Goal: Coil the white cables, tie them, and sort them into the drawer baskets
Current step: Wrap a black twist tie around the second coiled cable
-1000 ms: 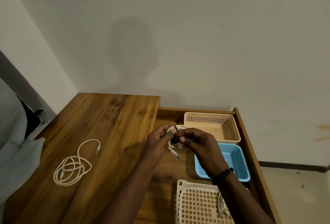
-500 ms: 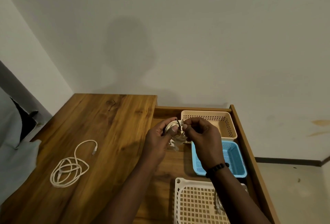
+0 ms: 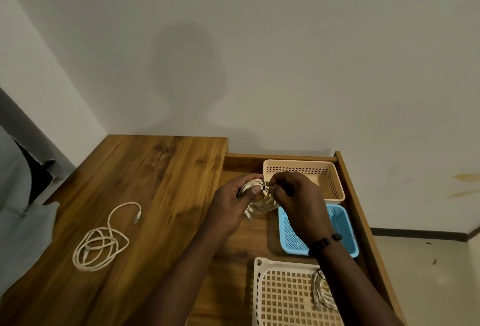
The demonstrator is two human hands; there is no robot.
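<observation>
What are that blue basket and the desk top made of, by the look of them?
The blue basket looks like moulded plastic: uniform colour, fine perforated mesh walls. The desk top looks like wood or wood-look laminate, with visible grain, knots and a slight sheen; which one I cannot tell.

Head-worn view, downward (wide-angle)

Wood desk top [image 3: 145, 182] runs left of my grip [image 3: 265, 190] & back to the wall, w/ a small dark knot mark [image 3: 162, 150] in the grain up-left of the grip. Plain pale wall [image 3: 285, 52] behind and above; a soft rounded shadow [image 3: 189, 65] on it, above-left of the grip. Far left, past the desk edge: grey cloth [image 3: 15, 208] bunched up, something dark [image 3: 39, 177] tucked behind it, can't tell what. Right of the grip, brownish stains [image 3: 465, 177] on the wall. Below those, a dark baseboard [image 3: 415, 234] and pale floor [image 3: 428, 286]. Black bead bracelet [image 3: 324, 242] just below-right of the grip.
</observation>
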